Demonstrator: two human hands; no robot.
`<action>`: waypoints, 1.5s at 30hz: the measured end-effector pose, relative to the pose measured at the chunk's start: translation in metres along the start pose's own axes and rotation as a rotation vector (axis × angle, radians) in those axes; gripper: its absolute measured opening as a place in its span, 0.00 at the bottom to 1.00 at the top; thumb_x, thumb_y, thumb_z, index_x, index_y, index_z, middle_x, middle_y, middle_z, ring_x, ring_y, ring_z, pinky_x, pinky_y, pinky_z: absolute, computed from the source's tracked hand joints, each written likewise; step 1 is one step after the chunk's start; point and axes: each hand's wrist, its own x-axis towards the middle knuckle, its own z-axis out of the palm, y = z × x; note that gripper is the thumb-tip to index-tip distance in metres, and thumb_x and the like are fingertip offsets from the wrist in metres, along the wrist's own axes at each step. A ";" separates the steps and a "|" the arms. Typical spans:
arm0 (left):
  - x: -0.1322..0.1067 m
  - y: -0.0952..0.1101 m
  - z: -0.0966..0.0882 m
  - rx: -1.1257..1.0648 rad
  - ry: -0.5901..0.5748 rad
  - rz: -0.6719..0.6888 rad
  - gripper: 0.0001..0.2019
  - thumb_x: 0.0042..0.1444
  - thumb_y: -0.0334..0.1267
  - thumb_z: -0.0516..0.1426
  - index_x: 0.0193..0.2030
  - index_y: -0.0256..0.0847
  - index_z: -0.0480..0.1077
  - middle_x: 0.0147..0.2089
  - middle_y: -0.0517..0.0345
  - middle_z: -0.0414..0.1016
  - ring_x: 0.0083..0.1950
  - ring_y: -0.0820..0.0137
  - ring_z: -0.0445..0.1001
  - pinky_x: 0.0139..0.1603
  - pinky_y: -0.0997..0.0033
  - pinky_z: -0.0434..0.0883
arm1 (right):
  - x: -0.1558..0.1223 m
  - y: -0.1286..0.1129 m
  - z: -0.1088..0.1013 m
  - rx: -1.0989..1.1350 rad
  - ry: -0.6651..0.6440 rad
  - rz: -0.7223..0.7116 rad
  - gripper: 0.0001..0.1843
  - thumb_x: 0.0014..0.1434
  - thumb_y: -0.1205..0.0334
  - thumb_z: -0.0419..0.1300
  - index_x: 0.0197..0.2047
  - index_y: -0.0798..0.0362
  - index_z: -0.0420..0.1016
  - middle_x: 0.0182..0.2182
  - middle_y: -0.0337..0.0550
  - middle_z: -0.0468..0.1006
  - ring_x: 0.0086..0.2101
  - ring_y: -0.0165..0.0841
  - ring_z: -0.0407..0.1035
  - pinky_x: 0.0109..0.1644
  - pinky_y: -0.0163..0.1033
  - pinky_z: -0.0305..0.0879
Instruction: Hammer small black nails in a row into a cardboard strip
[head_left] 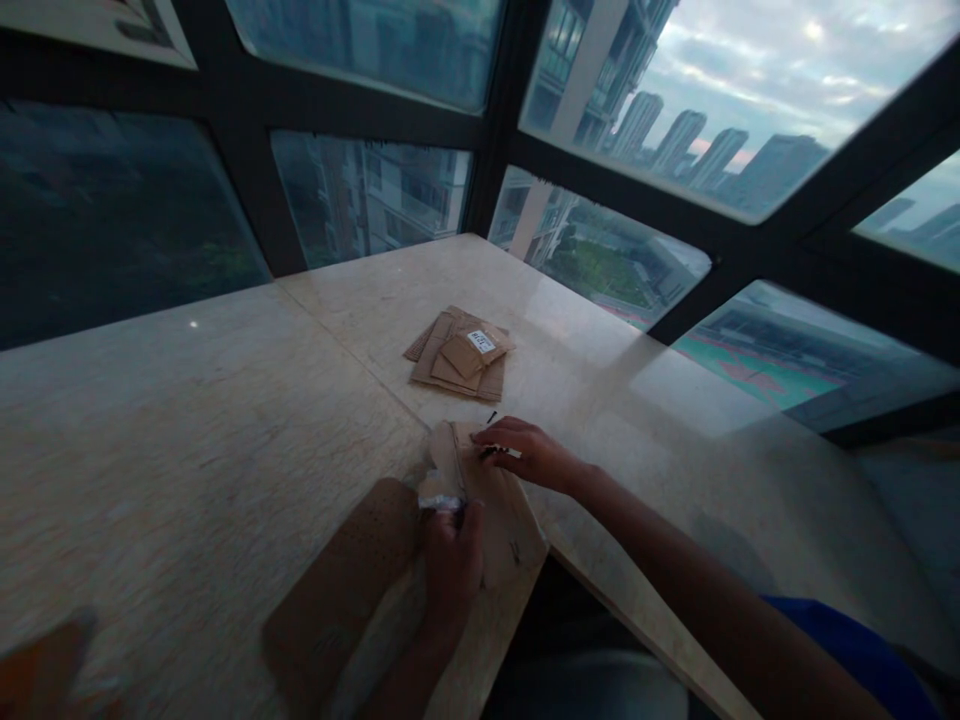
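Observation:
A flat cardboard piece (487,500) lies at the near edge of the stone table (225,430). My left hand (452,560) is closed around a small silvery-white object (439,492), too blurred to name, held against the cardboard's left side. My right hand (525,452) rests on the cardboard's far end, fingers pinched on a thin dark item (491,452) that I cannot identify. A tiny dark piece (492,416) lies just beyond it on the table.
A pile of cardboard pieces (459,355) with a white label sits farther back at the table's middle. A larger brown cardboard sheet (337,590) lies to the near left. Dark-framed windows surround the table's far sides. An orange-brown object (37,670) shows at bottom left.

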 end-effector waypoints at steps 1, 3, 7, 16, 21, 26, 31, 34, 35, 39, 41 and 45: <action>0.000 0.001 0.000 -0.003 0.003 0.004 0.20 0.48 0.50 0.58 0.17 0.44 0.54 0.17 0.65 0.54 0.23 0.73 0.57 0.25 0.72 0.55 | 0.000 0.000 -0.001 -0.038 -0.005 0.035 0.20 0.67 0.51 0.59 0.55 0.55 0.75 0.44 0.54 0.80 0.44 0.40 0.73 0.48 0.44 0.72; -0.001 0.004 0.000 -0.001 -0.001 0.001 0.20 0.48 0.49 0.57 0.17 0.45 0.52 0.16 0.66 0.53 0.22 0.73 0.57 0.24 0.71 0.54 | 0.001 -0.001 -0.002 -0.105 -0.018 0.083 0.20 0.65 0.50 0.60 0.54 0.54 0.76 0.43 0.53 0.79 0.44 0.40 0.73 0.48 0.44 0.71; -0.001 0.008 0.000 0.022 -0.002 -0.018 0.18 0.47 0.48 0.55 0.16 0.45 0.52 0.16 0.66 0.53 0.21 0.74 0.56 0.25 0.71 0.55 | 0.004 -0.001 -0.001 -0.138 -0.061 0.043 0.12 0.68 0.56 0.58 0.40 0.54 0.81 0.34 0.48 0.80 0.38 0.37 0.73 0.44 0.40 0.70; -0.001 0.006 -0.001 -0.024 0.020 -0.025 0.17 0.46 0.51 0.53 0.17 0.44 0.55 0.18 0.65 0.55 0.23 0.73 0.56 0.24 0.72 0.55 | 0.009 -0.001 -0.004 -0.150 -0.082 -0.109 0.16 0.69 0.71 0.50 0.43 0.56 0.79 0.39 0.52 0.81 0.40 0.39 0.70 0.46 0.42 0.69; -0.001 0.012 -0.001 -0.045 0.029 -0.044 0.17 0.43 0.52 0.53 0.16 0.45 0.54 0.17 0.66 0.53 0.22 0.74 0.55 0.24 0.72 0.55 | 0.009 0.001 -0.004 -0.152 -0.102 -0.115 0.16 0.70 0.70 0.50 0.44 0.53 0.80 0.41 0.51 0.81 0.41 0.37 0.73 0.49 0.42 0.69; -0.001 0.017 0.000 -0.072 0.029 -0.075 0.16 0.41 0.51 0.53 0.16 0.45 0.53 0.16 0.67 0.52 0.21 0.76 0.53 0.23 0.73 0.54 | 0.006 0.005 -0.002 -0.128 -0.075 -0.042 0.12 0.69 0.59 0.57 0.50 0.55 0.78 0.40 0.50 0.82 0.40 0.36 0.75 0.45 0.39 0.71; -0.003 0.020 0.000 -0.078 0.016 -0.083 0.16 0.41 0.52 0.53 0.17 0.45 0.52 0.16 0.67 0.52 0.20 0.76 0.53 0.22 0.73 0.53 | 0.006 0.004 0.002 -0.162 -0.027 0.037 0.17 0.66 0.51 0.60 0.48 0.57 0.78 0.38 0.53 0.81 0.40 0.39 0.74 0.44 0.41 0.70; -0.003 0.019 -0.001 -0.073 0.011 -0.074 0.17 0.42 0.52 0.53 0.17 0.45 0.52 0.16 0.67 0.52 0.20 0.76 0.54 0.22 0.73 0.54 | 0.010 0.004 0.006 -0.168 -0.038 0.031 0.13 0.68 0.55 0.58 0.40 0.56 0.79 0.33 0.50 0.80 0.37 0.38 0.72 0.42 0.40 0.68; -0.003 0.018 -0.001 -0.070 0.017 -0.068 0.16 0.43 0.51 0.53 0.17 0.45 0.53 0.16 0.67 0.53 0.20 0.76 0.54 0.22 0.73 0.54 | 0.011 0.004 0.008 -0.164 -0.042 0.024 0.13 0.68 0.57 0.58 0.39 0.56 0.79 0.32 0.49 0.80 0.36 0.37 0.72 0.42 0.40 0.68; 0.000 0.011 -0.001 -0.071 0.018 -0.071 0.16 0.44 0.51 0.54 0.18 0.44 0.55 0.17 0.66 0.55 0.21 0.75 0.56 0.23 0.73 0.56 | 0.015 0.003 0.007 -0.120 -0.044 -0.020 0.11 0.69 0.64 0.55 0.39 0.55 0.79 0.33 0.49 0.78 0.36 0.37 0.70 0.42 0.39 0.67; 0.001 0.008 -0.001 -0.074 0.013 -0.073 0.16 0.45 0.51 0.54 0.17 0.44 0.55 0.17 0.66 0.55 0.21 0.75 0.56 0.23 0.73 0.55 | 0.015 0.003 0.004 -0.084 -0.046 -0.052 0.13 0.70 0.66 0.53 0.39 0.55 0.79 0.34 0.50 0.79 0.37 0.37 0.70 0.42 0.40 0.67; 0.000 0.007 -0.001 -0.057 0.030 -0.057 0.17 0.45 0.50 0.54 0.17 0.45 0.53 0.17 0.67 0.52 0.21 0.75 0.54 0.23 0.73 0.54 | 0.014 0.004 -0.001 0.011 -0.038 -0.105 0.18 0.71 0.66 0.49 0.38 0.52 0.81 0.37 0.51 0.80 0.39 0.37 0.71 0.45 0.41 0.68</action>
